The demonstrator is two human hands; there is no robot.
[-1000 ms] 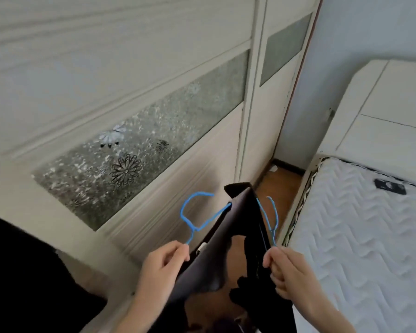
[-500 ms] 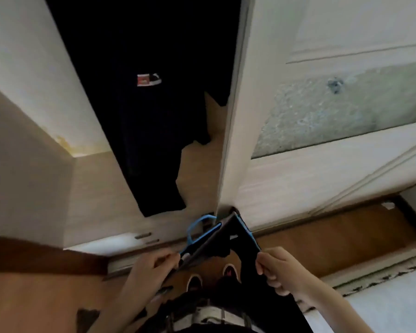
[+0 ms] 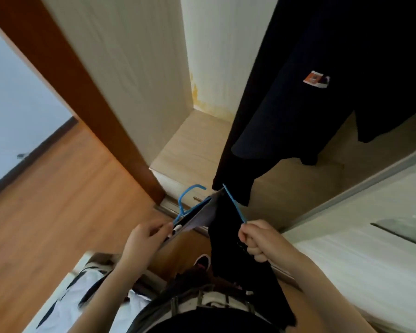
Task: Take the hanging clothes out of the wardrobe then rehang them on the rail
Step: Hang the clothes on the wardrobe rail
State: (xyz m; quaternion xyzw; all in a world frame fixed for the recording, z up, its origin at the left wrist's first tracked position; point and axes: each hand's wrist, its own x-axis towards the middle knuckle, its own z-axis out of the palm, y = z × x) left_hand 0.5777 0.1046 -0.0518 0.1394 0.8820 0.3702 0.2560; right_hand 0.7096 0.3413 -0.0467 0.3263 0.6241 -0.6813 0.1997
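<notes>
Left hand [image 3: 144,239] pinches left end of thin blue plastic hanger [image 3: 234,204], fingers curled on it. Right hand [image 3: 257,241] in tight fist, grips right end of hanger. Dark cloth garment [image 3: 223,239] draped over hanger, hangs down between hands, above person's shoes. Hanger low, in front of open pale wooden wardrobe [image 3: 202,145], outside it. Black top with small orange-white patch [image 3: 298,92] hangs inside wardrobe; rail out of view. Held garment's kind hard to tell, maybe trousers.

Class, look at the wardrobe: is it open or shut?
The wardrobe is open: its inner floor shows, with a dark garment hanging inside.
</notes>
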